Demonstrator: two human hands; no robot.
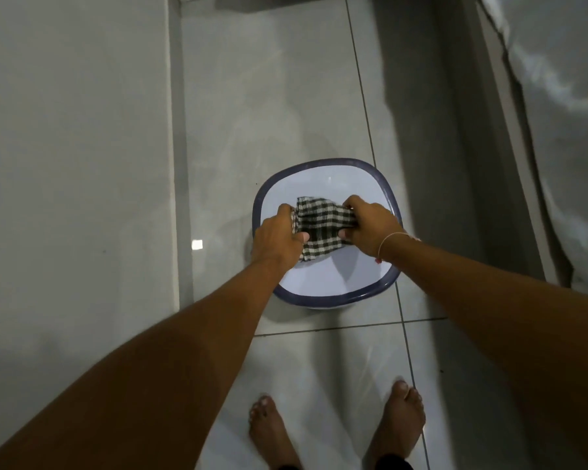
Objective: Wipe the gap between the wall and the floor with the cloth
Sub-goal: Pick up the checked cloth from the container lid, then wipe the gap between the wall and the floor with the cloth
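A black-and-white checked cloth [321, 228] is bunched between both hands above a pale basin with a dark blue rim [323, 293] that stands on the floor. My left hand [279, 237] grips the cloth's left end, and my right hand [370, 227] grips its right end. The cloth's lower edge hangs over the basin's inside. The wall [72, 164] runs along the left, and its skirting meets the glossy tiled floor [252, 96] at a narrow gap [180, 164] left of the basin.
My two bare feet [340, 432] stand on the tiles just in front of the basin. A grey upright frame [482, 130] and crinkled plastic sheeting [564, 96] fill the right side. Dark grout lines cross the floor.
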